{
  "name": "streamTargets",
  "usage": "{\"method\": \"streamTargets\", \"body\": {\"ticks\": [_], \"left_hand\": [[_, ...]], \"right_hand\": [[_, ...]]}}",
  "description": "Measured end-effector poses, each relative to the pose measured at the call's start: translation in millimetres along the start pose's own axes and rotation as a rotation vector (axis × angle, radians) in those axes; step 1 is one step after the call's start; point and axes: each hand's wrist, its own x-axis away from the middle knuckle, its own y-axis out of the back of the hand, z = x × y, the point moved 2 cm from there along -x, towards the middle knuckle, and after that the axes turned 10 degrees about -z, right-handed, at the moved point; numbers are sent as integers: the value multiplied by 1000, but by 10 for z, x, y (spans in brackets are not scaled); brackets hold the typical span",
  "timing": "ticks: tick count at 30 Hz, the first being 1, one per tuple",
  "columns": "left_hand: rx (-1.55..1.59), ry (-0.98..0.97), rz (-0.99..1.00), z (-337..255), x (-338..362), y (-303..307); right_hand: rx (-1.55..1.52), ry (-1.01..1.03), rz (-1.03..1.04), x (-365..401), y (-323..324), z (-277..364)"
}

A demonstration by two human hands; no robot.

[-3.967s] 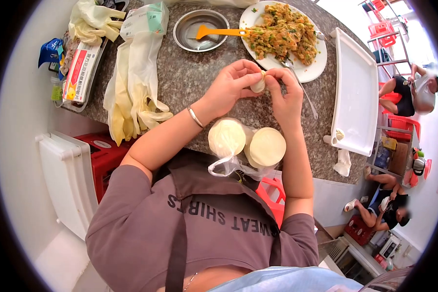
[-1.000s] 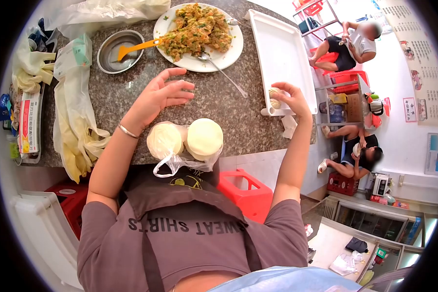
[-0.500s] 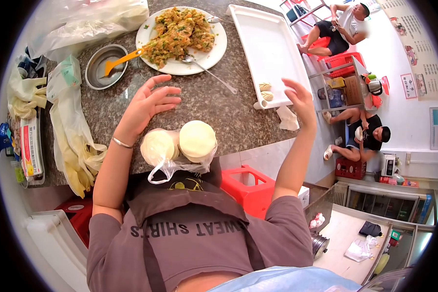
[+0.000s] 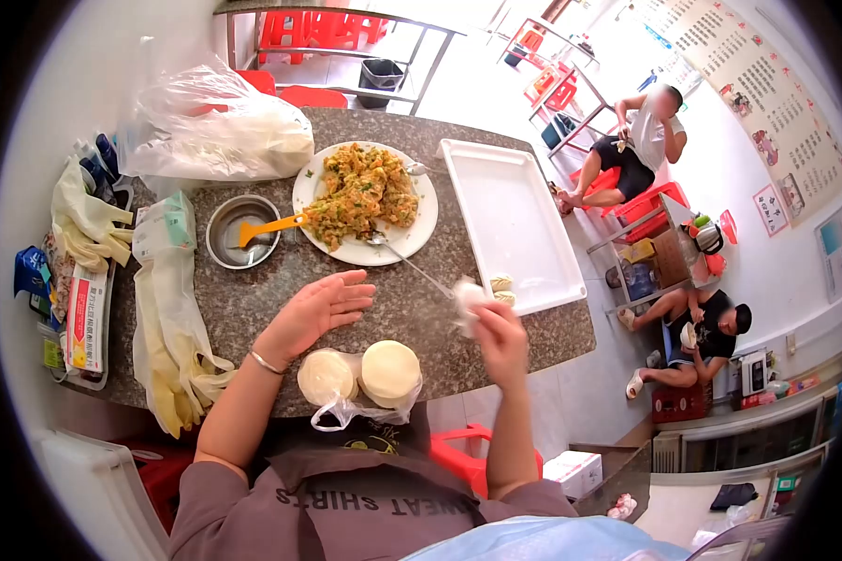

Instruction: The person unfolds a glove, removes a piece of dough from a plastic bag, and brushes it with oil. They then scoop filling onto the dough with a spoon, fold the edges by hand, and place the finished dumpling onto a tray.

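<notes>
My left hand (image 4: 320, 316) hovers over the counter with fingers stretched out, holding nothing. Pinched in my right hand (image 4: 500, 338) is a crumpled white tissue (image 4: 467, 301), slightly blurred. Two stacks of round dough wrappers (image 4: 390, 372) stand in an opened plastic bag (image 4: 348, 412) at the counter's near edge, between my forearms. Beyond my hands, a white plate (image 4: 428, 229) carries a mound of chopped filling (image 4: 363, 194) with a metal spoon (image 4: 412, 265) resting in it. Small folded dumplings (image 4: 501, 286) lie in the near corner of a white tray (image 4: 524, 224).
A metal bowl (image 4: 217, 245) with an orange spatula (image 4: 269, 227) sits left of the plate. Plastic gloves (image 4: 164, 351) and a large plastic bag (image 4: 217, 136) occupy the left side. Two people (image 4: 647, 131) sit off to the right, near a metal rack (image 4: 646, 252).
My right hand has taken up the tissue from beside the tray's corner and moved left with it. My left hand stays open above the counter. The camera view has tilted upward.
</notes>
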Motion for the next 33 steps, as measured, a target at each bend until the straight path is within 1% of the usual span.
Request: {"method": "streamTargets", "body": {"ticks": [2,3,5,7,8,10,11,12,13,15,16,18,19,21,22,23,25,26,28,29,30,31,32,33], "left_hand": [[10,14,45,43,4,-24],[26,26,86,76,4,-12],[64,23,104,199,-37,152],[181,8,150,149,-25,161],[220,-1,149,124,-28,177],[237,-5,147,71,-6,114],[255,8,146,64,4,77],[175,11,87,81,10,61],[181,7,88,115,-12,73],[47,-26,-93,198,-70,126],[53,-24,-94,216,-69,124],[-112,-153,-222,179,-54,132],[-109,-151,-226,162,-45,116],[-86,-260,-267,110,-32,89],[-91,-296,-312,115,-43,93],[-92,-292,-314,114,-41,105],[-146,-365,-326,92,-34,125],[-148,-360,-324,91,-36,120],[-162,-393,-421,36,-7,96],[-164,-389,-421,10,11,51],[-131,-446,-446,-72,58,-64],[-97,-502,-471,-118,81,-125],[-84,-478,-397,-105,58,-133],[-85,-469,-398,-73,31,-84]], "right_hand": [[-83,229,87,-204,-530,213],[-149,266,170,-282,-772,292],[-246,262,340,-364,-1183,343],[-90,415,348,-468,-1336,407],[-95,430,349,-506,-1355,425],[135,643,280,-571,-1299,504],[138,653,287,-582,-1303,479],[124,655,258,-588,-1302,452],[111,652,230,-586,-1299,424],[102,638,238,-558,-1302,403],[92,637,208,-528,-1311,422],[79,634,181,-489,-1334,451],[62,618,175,-480,-1342,462],[43,600,171,-464,-1352,487],[38,558,190,-459,-1357,494],[33,514,208,-456,-1362,493],[21,501,223,-461,-1367,479],[9,491,239,-462,-1369,470],[-16,502,211,-454,-1381,493],[-40,519,187,-446,-1385,503],[-41,515,187,-436,-1384,494],[-40,468,181,-425,-1374,472],[-38,419,173,-411,-1357,448],[-38,411,174,-402,-1326,461]]}}
